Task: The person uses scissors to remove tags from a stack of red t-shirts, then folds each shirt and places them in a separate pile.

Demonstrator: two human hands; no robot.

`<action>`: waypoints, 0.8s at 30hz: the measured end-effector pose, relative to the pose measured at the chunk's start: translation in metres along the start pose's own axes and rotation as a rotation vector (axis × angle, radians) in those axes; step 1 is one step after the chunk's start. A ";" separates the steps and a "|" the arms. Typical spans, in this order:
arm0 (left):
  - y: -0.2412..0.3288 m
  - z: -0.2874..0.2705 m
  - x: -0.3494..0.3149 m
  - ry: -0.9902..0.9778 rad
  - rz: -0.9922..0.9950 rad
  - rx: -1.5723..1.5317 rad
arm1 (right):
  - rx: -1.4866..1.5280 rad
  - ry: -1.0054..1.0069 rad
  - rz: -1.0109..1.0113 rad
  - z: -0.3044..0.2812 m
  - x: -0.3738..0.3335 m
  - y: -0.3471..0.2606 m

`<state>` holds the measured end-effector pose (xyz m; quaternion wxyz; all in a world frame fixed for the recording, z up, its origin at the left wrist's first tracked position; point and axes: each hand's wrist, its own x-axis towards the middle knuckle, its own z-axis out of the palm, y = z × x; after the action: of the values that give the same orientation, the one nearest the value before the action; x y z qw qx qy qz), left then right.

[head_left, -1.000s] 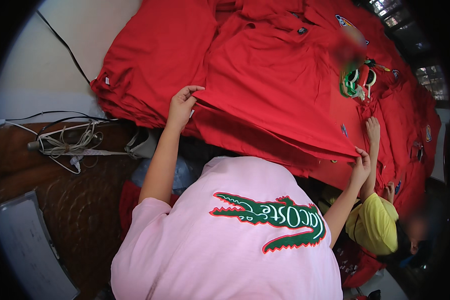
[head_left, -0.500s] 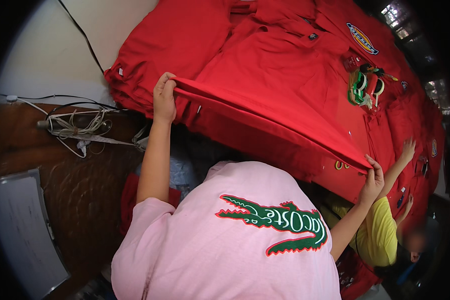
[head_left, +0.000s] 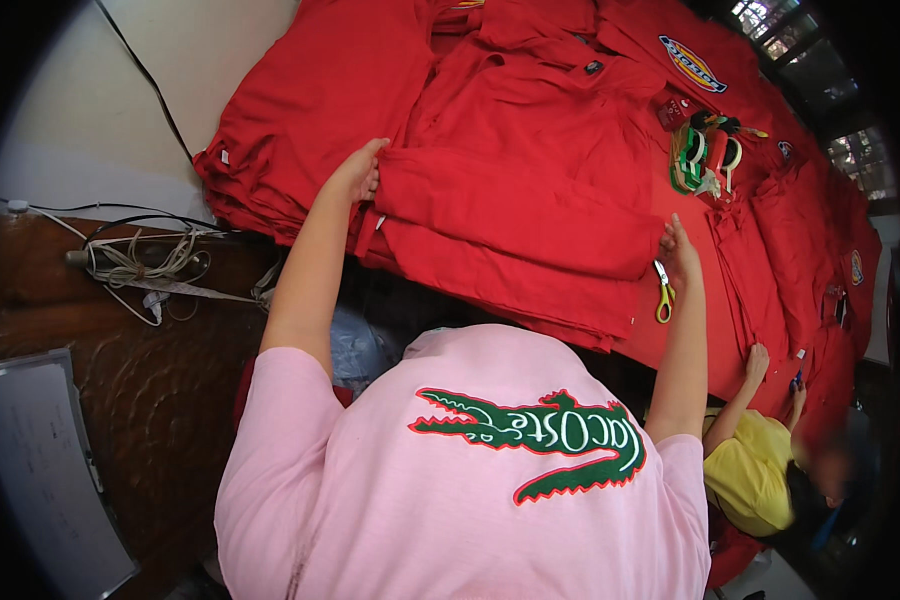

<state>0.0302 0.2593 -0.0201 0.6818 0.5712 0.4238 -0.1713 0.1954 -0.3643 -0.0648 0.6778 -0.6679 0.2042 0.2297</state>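
Observation:
A red T-shirt [head_left: 530,215] lies on a pile of red shirts, its lower part folded over into a wide band. At the left edge of this band is my left hand [head_left: 357,173], fingers apart and touching the cloth. My right hand [head_left: 681,258] is at the opposite edge, fingers loosely stretched upward beside the fabric. Neither hand shows cloth pinched in it. Scissors with yellow-green handles [head_left: 664,300] lie on the red tabletop just left of my right wrist.
Tape dispensers, one green [head_left: 684,165] and one red [head_left: 718,160], stand right of the shirt. More red shirts [head_left: 785,235] cover the right side, where a person in yellow [head_left: 755,470] works. Bundled cables [head_left: 140,255] hang at the left.
The shirt's lower edge, earlier held up stretched between both hands, now lies folded over away from me. My right hand has moved up and left; the scissors have come into view.

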 end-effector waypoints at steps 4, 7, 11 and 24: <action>-0.044 0.003 0.011 -0.026 0.091 -0.117 | -0.312 0.060 -0.154 0.007 -0.014 0.045; -0.065 -0.010 0.006 -0.145 0.186 -0.183 | -0.213 -0.091 -0.237 0.018 -0.042 0.045; -0.066 -0.008 -0.007 -0.079 0.254 0.163 | -0.405 -0.199 -0.275 0.009 -0.059 0.039; 0.009 -0.096 -0.254 -0.587 0.702 -0.091 | -0.090 -0.234 -0.688 -0.052 -0.272 -0.074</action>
<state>-0.1484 0.2865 0.1832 0.8142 0.5769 0.0007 -0.0654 0.0197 -0.4266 0.1525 0.7041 -0.6959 -0.1215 0.0718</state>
